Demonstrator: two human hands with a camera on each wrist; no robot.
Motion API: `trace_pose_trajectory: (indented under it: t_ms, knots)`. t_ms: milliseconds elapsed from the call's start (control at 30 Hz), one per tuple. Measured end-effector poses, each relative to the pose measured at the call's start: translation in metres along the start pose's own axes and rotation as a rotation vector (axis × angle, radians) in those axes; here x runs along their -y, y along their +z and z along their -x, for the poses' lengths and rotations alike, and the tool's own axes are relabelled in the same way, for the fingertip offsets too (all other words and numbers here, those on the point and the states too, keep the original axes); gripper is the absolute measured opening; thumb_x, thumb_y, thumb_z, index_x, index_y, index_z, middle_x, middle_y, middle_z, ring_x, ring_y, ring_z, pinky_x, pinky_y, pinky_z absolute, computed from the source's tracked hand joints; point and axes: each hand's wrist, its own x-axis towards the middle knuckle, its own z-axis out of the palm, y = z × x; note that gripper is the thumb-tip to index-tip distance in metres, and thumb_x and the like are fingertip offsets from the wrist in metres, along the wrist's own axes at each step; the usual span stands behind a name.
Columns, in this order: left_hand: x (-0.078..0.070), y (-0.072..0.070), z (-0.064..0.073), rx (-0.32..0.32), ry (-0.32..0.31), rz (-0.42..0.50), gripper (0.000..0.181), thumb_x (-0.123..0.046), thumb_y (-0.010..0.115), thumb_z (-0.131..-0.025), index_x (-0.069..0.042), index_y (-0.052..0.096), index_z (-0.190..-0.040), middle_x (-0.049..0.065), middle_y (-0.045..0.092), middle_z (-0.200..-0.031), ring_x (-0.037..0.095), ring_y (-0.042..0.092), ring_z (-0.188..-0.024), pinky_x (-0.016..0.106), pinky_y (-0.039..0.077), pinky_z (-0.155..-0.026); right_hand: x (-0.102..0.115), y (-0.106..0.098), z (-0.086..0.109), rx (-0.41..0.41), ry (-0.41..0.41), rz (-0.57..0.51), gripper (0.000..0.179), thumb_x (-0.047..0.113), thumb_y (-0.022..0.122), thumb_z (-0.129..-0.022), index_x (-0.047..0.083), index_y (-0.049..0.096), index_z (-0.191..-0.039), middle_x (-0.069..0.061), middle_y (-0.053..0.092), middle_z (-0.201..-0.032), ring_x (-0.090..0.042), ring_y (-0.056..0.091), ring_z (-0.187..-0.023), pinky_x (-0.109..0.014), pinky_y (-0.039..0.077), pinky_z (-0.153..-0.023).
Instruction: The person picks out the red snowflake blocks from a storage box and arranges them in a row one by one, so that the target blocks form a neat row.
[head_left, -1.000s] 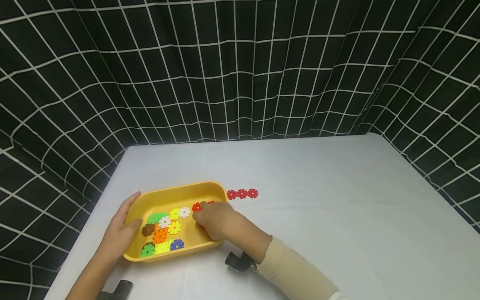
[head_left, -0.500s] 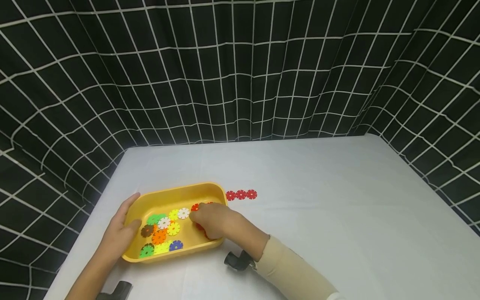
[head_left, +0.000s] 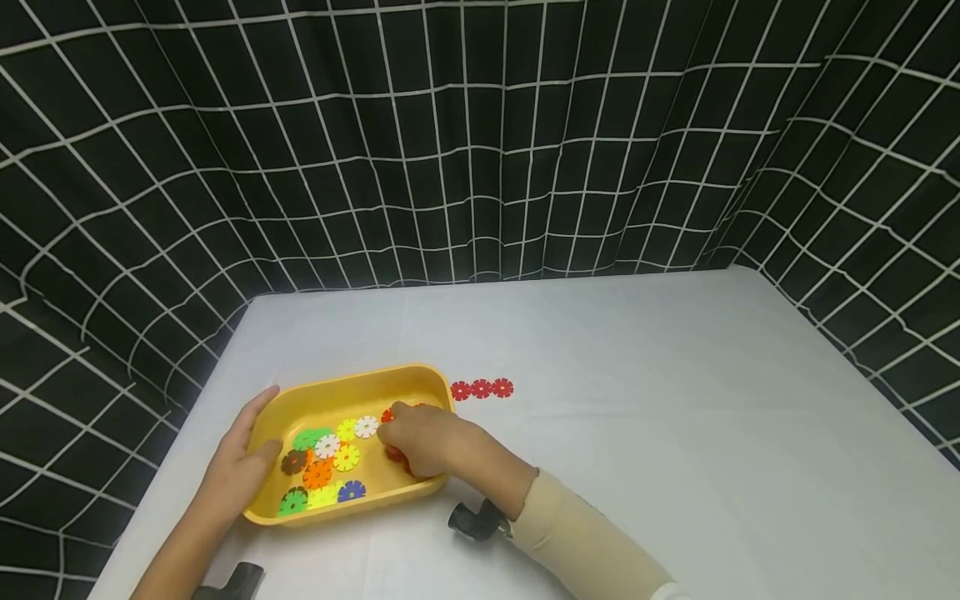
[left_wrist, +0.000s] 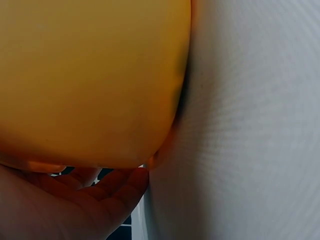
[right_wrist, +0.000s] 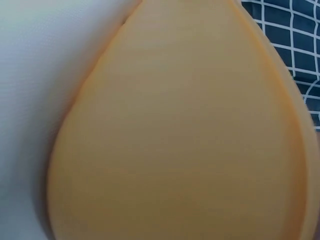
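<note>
A yellow plastic basin (head_left: pixel 337 395) sits on the white-covered table, holding several flower-shaped plastic discs. My left hand (head_left: pixel 236 467) grips its left end, thumb inside the rim and fingers outside. In the left wrist view, fingers (left_wrist: pixel 122 195) lie along the basin's wall (left_wrist: pixel 90 80). My right hand (head_left: pixel 422 440) reaches down into the basin's right end, among red discs (head_left: pixel 387 416). Its fingertips are hidden behind the hand, so I cannot tell whether they pinch a disc. The right wrist view shows only the basin's outer side (right_wrist: pixel 175 125), table and curtain.
A row of three joined red discs (head_left: pixel 482 388) lies on the table just right of the basin. Green, white, yellow, orange, brown and blue discs (head_left: pixel 351 490) fill the basin's left and middle. A black curtain with white grid lines (head_left: pixel 480 142) surrounds the table.
Under my right hand the red discs shift a little, and slightly more red shows at its left side. My left hand keeps its hold on the basin.
</note>
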Motion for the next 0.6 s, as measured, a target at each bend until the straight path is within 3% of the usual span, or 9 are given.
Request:
trace_pose_trajectory:
  t_ms: [200, 600]
  knots:
    - [0.0009, 0.0001, 0.0001, -0.004, 0.008, 0.011, 0.073, 0.003, 0.045, -0.096, -0.014, 0.019, -0.161, 0.022, 0.02, -0.163, 0.05, 0.018, -0.145, 0.073, 0.019, -0.11, -0.0036, 0.0042, -0.0074, -0.058, -0.098, -0.062, 0.022, -0.004, 0.075, -0.082, 0.016, 0.064, -0.083, 0.004, 0.049, -0.082, -0.011, 0.047, -0.074, -0.016, 0.038, -0.063]
    - [0.0011, 0.0005, -0.0004, -0.012, 0.013, -0.004, 0.073, 0.003, 0.046, -0.095, -0.015, 0.019, -0.161, 0.021, 0.02, -0.163, 0.051, 0.019, -0.145, 0.075, 0.021, -0.108, -0.0056, 0.0016, -0.01, -0.043, -0.074, -0.089, 0.019, 0.0, 0.079, -0.082, 0.016, 0.072, -0.091, 0.006, 0.057, -0.081, -0.009, 0.051, -0.078, -0.012, 0.044, -0.069]
